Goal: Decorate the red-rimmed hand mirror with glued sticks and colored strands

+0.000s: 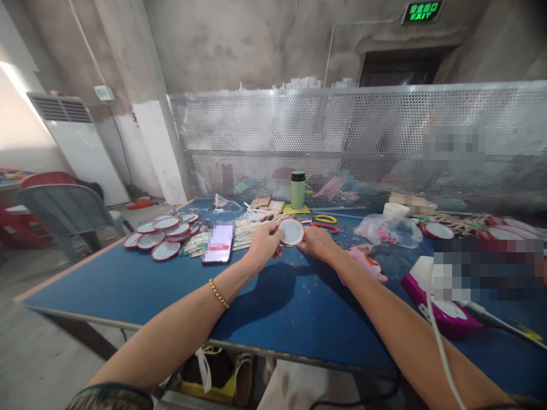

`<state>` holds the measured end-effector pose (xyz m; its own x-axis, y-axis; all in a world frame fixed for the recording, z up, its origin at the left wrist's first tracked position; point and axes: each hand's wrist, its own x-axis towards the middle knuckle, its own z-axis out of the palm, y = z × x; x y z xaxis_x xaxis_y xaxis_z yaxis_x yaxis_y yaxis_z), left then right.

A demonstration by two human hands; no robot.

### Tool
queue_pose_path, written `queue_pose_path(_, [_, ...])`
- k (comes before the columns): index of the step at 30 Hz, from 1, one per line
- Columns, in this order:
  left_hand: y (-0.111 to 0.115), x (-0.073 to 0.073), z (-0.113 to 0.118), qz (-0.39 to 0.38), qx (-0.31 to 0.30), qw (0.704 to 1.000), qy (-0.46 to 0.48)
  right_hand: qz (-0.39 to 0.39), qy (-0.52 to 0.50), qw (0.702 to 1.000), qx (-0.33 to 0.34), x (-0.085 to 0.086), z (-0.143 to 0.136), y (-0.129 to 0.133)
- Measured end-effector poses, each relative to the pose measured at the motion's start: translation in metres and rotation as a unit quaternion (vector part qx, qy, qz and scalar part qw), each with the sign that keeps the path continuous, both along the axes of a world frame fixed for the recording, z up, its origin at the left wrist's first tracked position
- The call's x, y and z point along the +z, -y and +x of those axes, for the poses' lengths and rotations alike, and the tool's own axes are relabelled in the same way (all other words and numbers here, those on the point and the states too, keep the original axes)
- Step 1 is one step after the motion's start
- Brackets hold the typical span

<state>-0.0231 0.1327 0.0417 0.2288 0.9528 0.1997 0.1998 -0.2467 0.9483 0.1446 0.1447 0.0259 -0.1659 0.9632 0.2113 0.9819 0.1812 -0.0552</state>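
A small round disc (292, 232) is held up above the blue table (171, 290), gripped at its left edge by the left hand (265, 241) and at its right edge by the right hand (319, 244). Its flat face is pale, whitish grey, and is bordered all round by a thin red rim. The face is turned toward the camera and shown almost whole, with only the side edges covered by fingers. Similar red-rimmed pale discs (166, 250) are piled loosely at the left of the table, laid flat or slightly tilted, partly overlapped. Whether anything is attached to the held disc cannot be told.
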Motion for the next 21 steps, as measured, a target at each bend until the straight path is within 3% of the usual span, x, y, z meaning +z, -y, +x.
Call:
queue_pose_path(5, [0.0, -0.001, 0.0, 0.006, -0.005, 1.0, 0.0, 0.025, -0.021, 0.999, 0.011, -0.007, 0.002, -0.001])
queue_pose_path(13, [0.0, 0.0, 0.0, 0.003, -0.006, 1.0, -0.011, 0.048, -0.08, 0.996, -0.008, -0.003, 0.018, -0.01])
queue_pose_path(21, [-0.003, -0.003, 0.0, 0.0, 0.007, 1.0, 0.003, 0.055, -0.04, 0.997, -0.039, 0.001, 0.009, 0.004])
